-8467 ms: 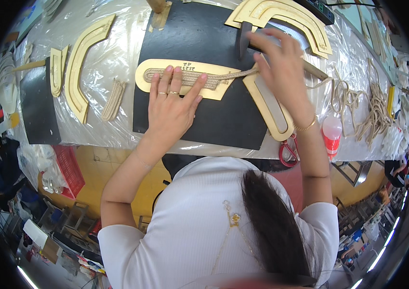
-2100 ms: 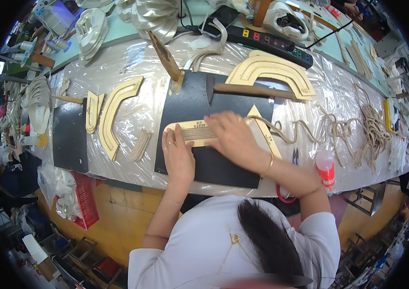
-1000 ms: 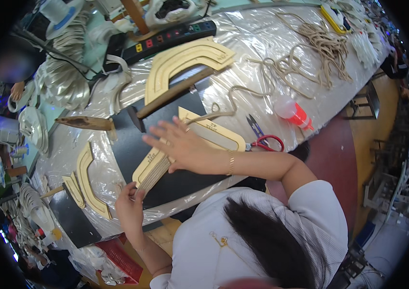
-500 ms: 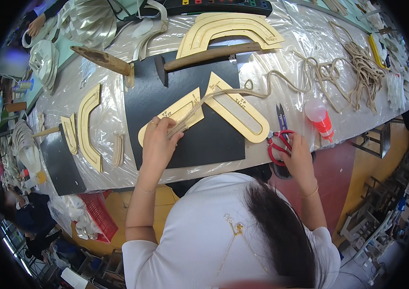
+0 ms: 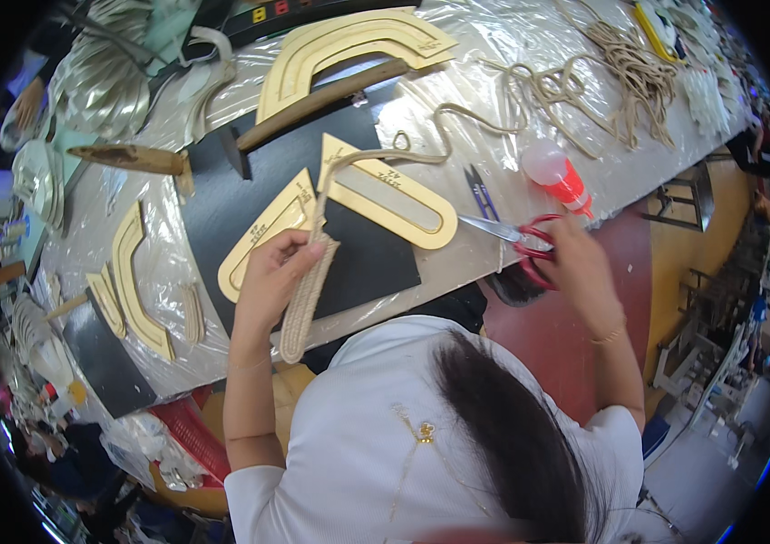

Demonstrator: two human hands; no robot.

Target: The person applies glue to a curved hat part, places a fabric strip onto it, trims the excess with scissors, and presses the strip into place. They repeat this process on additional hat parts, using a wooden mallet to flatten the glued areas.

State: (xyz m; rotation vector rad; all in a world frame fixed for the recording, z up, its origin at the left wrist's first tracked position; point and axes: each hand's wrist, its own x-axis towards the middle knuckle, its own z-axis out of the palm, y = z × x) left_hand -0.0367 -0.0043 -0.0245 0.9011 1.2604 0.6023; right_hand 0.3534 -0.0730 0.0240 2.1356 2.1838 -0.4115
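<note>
My left hand (image 5: 269,276) pinches a flat strip of beige cord laid in side-by-side rows (image 5: 310,299), its rounded end hanging over the table's front edge. From its upper end, a loose cord (image 5: 444,127) runs right across the pale yellow templates to a tangled heap. In my right hand (image 5: 581,267) are red-handled scissors (image 5: 537,243), blades pointing left, near the rounded end of a slotted template (image 5: 435,222). A second template (image 5: 253,245) lies just beside my left hand. Thread snips (image 5: 481,195) rest on the table left of a red and clear bottle (image 5: 559,177).
Under the templates is a black board (image 5: 348,263). A hammer (image 5: 312,109) and a pointed wooden piece (image 5: 126,159) lie beyond. At the back is a large curved template (image 5: 290,68); more curved templates (image 5: 131,290) are at left. The cord heap (image 5: 634,72) sits far right.
My left hand has lifted the cord strip off the template toward me. The scissors have swung so their blades point left, out from under my right hand. The whole view has shifted.
</note>
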